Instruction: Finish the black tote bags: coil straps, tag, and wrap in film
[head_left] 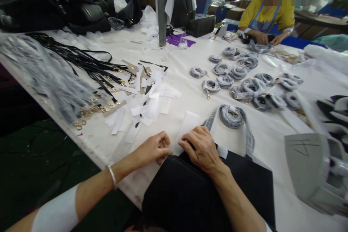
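A black bag (182, 195) lies in front of me at the table's near edge, its rounded upper corner towards my left hand. My left hand (156, 146) is beside that corner, fingers loosely curled, the thumb apart from them, with nothing visible between. Over the bag's top edge bends my right hand (202, 148), its fingers curled at the edge; what lies under the palm is hidden. Just beyond the fingertips is a white paper strip (189, 123). A plastic-wrapped strap (250, 136) reaches from behind the bag, with a coiled strap (231, 116) beside it.
Black straps (89, 63) with gold clasps and plastic-wrapped straps (54, 76) lie left, near white paper scraps (152, 98). Several wrapped coils (239, 72) spread right. A grey tape dispenser (307, 170) stands right. Beyond a post (162, 11), a person in yellow (268, 21) handles something.
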Demonstrator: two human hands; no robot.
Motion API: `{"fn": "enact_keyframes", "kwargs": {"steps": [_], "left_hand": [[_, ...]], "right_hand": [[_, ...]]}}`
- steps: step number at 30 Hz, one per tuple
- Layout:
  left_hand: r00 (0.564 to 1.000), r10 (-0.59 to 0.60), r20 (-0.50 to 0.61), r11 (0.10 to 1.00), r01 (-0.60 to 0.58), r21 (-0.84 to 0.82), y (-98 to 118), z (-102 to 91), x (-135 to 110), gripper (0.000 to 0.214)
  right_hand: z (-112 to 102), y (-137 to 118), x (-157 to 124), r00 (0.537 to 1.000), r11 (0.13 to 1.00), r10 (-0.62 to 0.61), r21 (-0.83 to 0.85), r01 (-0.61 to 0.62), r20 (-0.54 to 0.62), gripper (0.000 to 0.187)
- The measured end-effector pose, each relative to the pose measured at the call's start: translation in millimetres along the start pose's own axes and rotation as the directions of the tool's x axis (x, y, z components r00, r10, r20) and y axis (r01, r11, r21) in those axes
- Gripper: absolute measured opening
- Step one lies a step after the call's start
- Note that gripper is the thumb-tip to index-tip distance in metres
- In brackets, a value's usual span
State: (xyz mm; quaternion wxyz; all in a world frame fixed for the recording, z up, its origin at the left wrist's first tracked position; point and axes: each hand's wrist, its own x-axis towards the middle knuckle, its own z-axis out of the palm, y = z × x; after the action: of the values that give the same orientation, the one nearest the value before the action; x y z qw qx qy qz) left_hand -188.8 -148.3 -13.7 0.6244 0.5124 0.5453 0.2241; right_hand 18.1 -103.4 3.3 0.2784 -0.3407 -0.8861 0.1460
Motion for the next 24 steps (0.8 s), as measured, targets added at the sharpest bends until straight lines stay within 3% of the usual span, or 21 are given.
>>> {"fn": "enact_keyframes", "kwargs": {"steps": [2, 6, 12, 20, 24], "left_hand": [[0.995, -0.100, 0.002, 0.994, 0.100, -0.032, -12.0, -1.2, -19.8, 0.018], [0.964, -0.233, 0.129, 0.972, 0.235, 0.003, -20.4, 0.1, -44.4, 0.019], [0.996, -0.070, -0.062, 0.968, 0.083, 0.238, -8.4, 9.4, -49.2, 0.011], [0.996, -0.072, -0.060, 0.837, 0.093, 0.539, 1.6, 12.9, -50.5, 0.014], [0.979, -0.203, -0.002, 0.811, 0.169, 0.559, 7.6, 14.7, -52.5, 0.017]], "right_hand": [[1.2, -0.7, -0.1, 1.000, 1.000, 0.015, -0.016, -0.015, 0.006, 0.025], [-0.3, -2.6, 0.7, 1.000, 0.999, 0.010, -0.038, -0.010, 0.002, 0.029], [0.2, -3.6, -0.7, 0.997, 1.000, -0.006, -0.003, 0.006, -0.072, 0.019], [0.2, -6.5, 1.2, 0.983, 0.999, -0.032, -0.006, 0.032, -0.182, 0.019], [1.0, -9.3, 0.3, 0.966, 0.998, -0.064, -0.007, 0.064, -0.251, 0.017]]}}
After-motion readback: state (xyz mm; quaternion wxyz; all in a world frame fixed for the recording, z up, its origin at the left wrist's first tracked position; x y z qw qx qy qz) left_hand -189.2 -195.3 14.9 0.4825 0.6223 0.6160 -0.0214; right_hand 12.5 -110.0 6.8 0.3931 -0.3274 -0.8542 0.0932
